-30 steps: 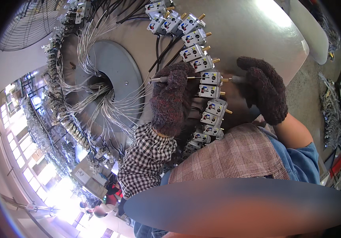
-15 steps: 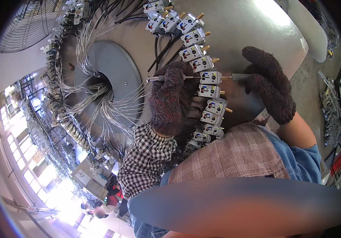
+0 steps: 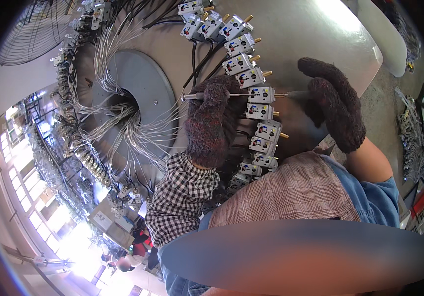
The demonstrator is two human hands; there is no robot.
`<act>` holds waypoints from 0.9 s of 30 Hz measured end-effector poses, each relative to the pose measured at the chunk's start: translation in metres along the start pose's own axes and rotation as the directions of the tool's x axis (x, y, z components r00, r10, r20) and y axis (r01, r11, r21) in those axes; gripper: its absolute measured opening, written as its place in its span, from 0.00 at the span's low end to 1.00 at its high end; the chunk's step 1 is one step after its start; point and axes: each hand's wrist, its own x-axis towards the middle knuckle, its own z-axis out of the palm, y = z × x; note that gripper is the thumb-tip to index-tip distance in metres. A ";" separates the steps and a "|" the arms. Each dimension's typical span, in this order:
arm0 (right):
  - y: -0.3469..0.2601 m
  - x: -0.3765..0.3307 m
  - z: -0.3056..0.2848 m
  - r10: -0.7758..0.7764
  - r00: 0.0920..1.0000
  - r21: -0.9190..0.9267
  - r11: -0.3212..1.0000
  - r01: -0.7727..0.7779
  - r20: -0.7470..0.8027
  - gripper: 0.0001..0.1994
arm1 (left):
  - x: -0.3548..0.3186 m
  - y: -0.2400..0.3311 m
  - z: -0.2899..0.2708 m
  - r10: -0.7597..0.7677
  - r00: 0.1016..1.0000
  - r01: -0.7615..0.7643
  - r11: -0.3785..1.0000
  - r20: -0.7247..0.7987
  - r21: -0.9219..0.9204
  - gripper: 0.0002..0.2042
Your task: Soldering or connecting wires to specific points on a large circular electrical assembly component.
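Both my hands wear dark brown knitted gloves. My left hand (image 3: 209,123) is closed around a slim metal rod (image 3: 190,96), whose rounded silver end sticks out on its left. The rod's thin part reaches the left side of a small grey-white thermostat-like control box (image 3: 261,94). From that box's right side a brass shaft (image 3: 280,94) points toward a grey tapered tool (image 3: 298,95). My right hand (image 3: 339,106) grips this tool, its upper finger stretched out and the others bent; part of the tool is hidden in the glove. Just below sits another such box (image 3: 259,112).
Several similar boxes (image 3: 239,44) with brass shafts curve along the metal tabletop (image 3: 291,44). To the left, a grey round disc (image 3: 145,69) has many thin silvery wires (image 3: 140,126) through its middle. A wire fan guard (image 3: 36,34) stands at upper left. People are far off at lower left.
My right hand has shifted slightly left and its fingers have turned around the grey tool. The left hand and the rod have barely moved.
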 end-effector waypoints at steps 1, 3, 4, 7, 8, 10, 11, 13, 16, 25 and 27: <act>0.000 0.000 0.000 0.068 0.998 -0.012 0.998 -0.068 -0.003 0.21 | -0.001 0.001 0.002 -0.001 1.000 0.001 1.000 0.000 0.000 0.14; 0.005 -0.001 -0.001 -0.003 1.000 -0.002 1.000 0.003 -0.009 0.21 | -0.003 0.004 0.008 -0.038 0.999 0.038 0.999 -0.001 -0.008 0.15; 0.008 -0.001 -0.001 -0.074 0.997 0.007 0.997 0.074 -0.014 0.21 | -0.003 0.003 0.008 -0.040 0.999 0.039 0.999 0.000 -0.008 0.15; 0.013 0.000 -0.001 -0.129 0.992 0.015 0.992 0.129 0.001 0.21 | -0.002 0.001 0.009 0.001 0.998 0.002 0.999 0.055 -0.054 0.15; 0.011 0.000 -0.001 -0.128 0.992 0.015 0.992 0.128 -0.001 0.21 | -0.004 0.003 0.010 0.001 0.998 0.001 0.999 0.065 -0.042 0.15; 0.007 -0.002 0.001 -0.083 0.996 0.006 0.997 0.083 -0.017 0.21 | -0.005 0.004 0.009 0.001 0.997 0.002 1.000 0.076 -0.029 0.15; 0.008 -0.004 0.001 -0.081 0.997 0.009 0.997 0.081 -0.016 0.21 | -0.005 0.003 0.005 -0.023 0.999 0.024 0.999 0.033 -0.031 0.15; 0.010 -0.008 -0.001 -0.069 0.996 -0.024 0.997 0.067 -0.056 0.25 | -0.007 0.002 0.003 -0.046 0.999 0.045 0.998 -0.013 -0.032 0.14; 0.024 -0.024 -0.008 -0.003 0.996 0.054 0.999 0.008 -0.084 0.27 | -0.013 0.006 0.008 0.023 0.999 -0.021 0.998 -0.049 0.052 0.14; 0.037 -0.044 0.006 0.036 0.998 0.076 0.997 -0.031 -0.054 0.27 | -0.027 0.001 0.002 -0.092 0.996 0.092 0.995 -0.002 -0.035 0.14; 0.039 -0.044 0.006 0.017 0.999 0.071 0.997 -0.014 -0.042 0.26 | -0.026 0.002 0.003 -0.099 0.995 0.099 0.994 -0.007 -0.035 0.13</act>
